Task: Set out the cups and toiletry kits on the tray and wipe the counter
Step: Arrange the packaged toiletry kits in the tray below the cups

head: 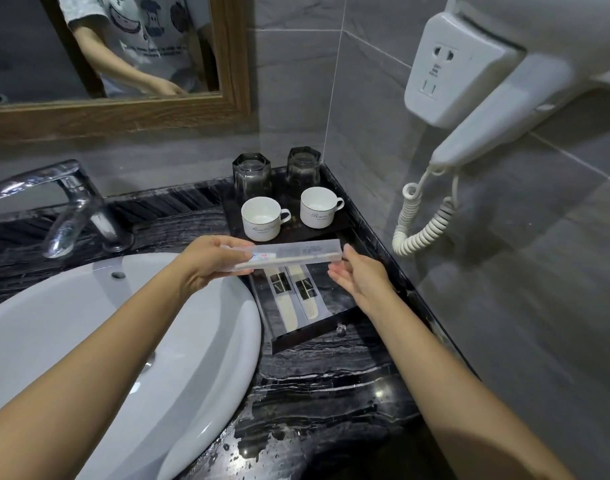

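My left hand grips one end of a long clear toothbrush kit, held level above the dark tray. My right hand is open, with its fingertips touching the kit's right end. Below the kit, two packaged combs lie side by side on the tray. Further back on the tray stand two white cups with handles to the right. Behind them are two upturned dark glasses.
A white basin fills the left, with a chrome tap behind it. The black marble counter is wet in front. A wall hairdryer with a coiled cord hangs on the right wall. A mirror is above.
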The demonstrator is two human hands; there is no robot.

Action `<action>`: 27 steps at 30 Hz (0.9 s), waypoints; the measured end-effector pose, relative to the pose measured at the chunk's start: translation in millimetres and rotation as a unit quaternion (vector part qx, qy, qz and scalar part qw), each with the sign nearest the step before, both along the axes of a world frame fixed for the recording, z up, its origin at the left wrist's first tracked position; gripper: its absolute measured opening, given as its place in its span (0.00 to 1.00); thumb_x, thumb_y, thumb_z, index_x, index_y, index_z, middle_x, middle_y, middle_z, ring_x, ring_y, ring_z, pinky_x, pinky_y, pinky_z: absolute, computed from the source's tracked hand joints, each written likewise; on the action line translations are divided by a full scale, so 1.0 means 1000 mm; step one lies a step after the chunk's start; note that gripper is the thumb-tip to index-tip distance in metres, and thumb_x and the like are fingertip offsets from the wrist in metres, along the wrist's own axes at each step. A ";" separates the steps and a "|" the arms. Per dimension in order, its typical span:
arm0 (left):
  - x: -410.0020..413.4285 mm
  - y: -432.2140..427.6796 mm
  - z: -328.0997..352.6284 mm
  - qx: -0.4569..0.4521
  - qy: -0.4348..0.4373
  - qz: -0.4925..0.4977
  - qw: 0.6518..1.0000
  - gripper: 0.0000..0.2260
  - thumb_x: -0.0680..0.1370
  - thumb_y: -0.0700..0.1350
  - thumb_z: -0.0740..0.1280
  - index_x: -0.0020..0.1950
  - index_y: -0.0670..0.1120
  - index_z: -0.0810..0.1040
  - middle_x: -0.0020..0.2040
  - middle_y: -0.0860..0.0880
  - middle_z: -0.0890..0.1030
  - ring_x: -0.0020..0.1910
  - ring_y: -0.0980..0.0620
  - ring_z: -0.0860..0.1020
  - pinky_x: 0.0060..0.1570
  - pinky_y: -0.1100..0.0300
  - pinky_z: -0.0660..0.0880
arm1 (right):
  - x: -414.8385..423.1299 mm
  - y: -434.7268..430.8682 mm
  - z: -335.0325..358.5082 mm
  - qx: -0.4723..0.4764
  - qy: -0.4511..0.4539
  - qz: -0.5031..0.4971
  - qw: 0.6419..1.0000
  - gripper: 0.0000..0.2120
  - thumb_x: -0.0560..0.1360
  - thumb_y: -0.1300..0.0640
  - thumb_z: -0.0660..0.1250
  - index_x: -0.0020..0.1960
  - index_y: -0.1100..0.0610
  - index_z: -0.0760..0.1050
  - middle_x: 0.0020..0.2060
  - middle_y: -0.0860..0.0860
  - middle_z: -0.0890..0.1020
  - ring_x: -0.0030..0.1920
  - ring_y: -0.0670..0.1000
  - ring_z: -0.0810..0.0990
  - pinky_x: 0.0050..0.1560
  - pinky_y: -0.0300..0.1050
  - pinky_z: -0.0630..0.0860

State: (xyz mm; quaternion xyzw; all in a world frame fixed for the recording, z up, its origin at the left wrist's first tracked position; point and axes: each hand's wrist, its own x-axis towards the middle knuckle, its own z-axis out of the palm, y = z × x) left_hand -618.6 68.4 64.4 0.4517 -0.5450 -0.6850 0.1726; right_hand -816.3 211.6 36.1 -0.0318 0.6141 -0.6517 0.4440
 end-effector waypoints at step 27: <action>-0.058 0.087 -0.029 0.037 0.018 -0.026 0.999 0.05 0.72 0.35 0.70 0.42 0.45 0.79 0.33 0.49 0.78 0.28 0.57 0.75 0.29 0.67 0.74 | 0.006 -0.010 0.010 0.058 0.028 0.080 0.995 0.03 0.74 0.68 0.66 0.43 0.62 0.77 0.37 0.55 0.81 0.35 0.49 0.80 0.29 0.37 0.80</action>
